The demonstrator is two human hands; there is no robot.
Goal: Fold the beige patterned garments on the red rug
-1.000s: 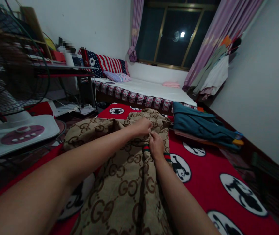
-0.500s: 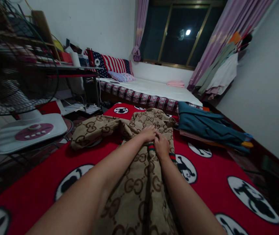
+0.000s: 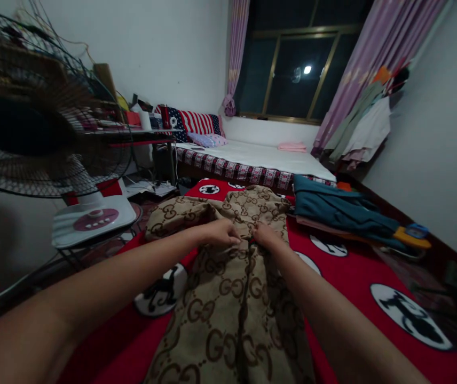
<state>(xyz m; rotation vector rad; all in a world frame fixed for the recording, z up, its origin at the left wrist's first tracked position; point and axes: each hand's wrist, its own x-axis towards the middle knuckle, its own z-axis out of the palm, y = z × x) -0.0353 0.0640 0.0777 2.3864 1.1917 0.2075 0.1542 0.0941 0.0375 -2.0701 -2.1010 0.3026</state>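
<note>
Pinching the tan patterned garment (image 3: 228, 298) at its middle, your left hand (image 3: 221, 233) and right hand (image 3: 266, 236) each have fingers closed on the cloth. It lies over the red blanket (image 3: 356, 277). Since a moment ago your hands have parted slightly, and the striped trim beside your right hand is gone from sight.

Your left hand (image 3: 218, 233) and right hand (image 3: 266, 236) hide their fingertips in the tan garment (image 3: 228, 288), whose lower end the frame cuts off. The fan (image 3: 40, 122) blurs.
</note>
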